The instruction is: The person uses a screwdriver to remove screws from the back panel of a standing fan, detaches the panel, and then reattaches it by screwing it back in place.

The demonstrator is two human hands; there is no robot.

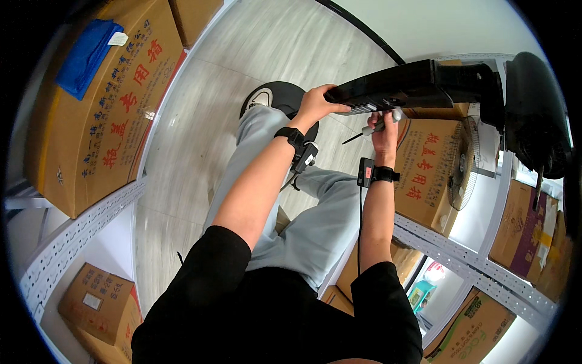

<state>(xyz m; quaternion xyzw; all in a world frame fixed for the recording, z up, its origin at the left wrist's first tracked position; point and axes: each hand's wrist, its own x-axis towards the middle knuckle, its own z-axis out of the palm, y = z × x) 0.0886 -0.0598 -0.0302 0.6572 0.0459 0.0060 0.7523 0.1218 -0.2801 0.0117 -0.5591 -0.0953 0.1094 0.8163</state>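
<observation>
Screwdriver (371,129) clenched in right hand (384,132) works under black device (407,90), left hand (315,104) gripping its end; keep tip seated.

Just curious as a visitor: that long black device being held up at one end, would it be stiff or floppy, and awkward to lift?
The long black device probably stays stiff: it juts out straight though the left hand grips only its near end. It is likely end-heavy, since a bulky dark part sits at the far end. The right hand holds a screwdriver beneath it, so one hand apparently bears it.
</observation>
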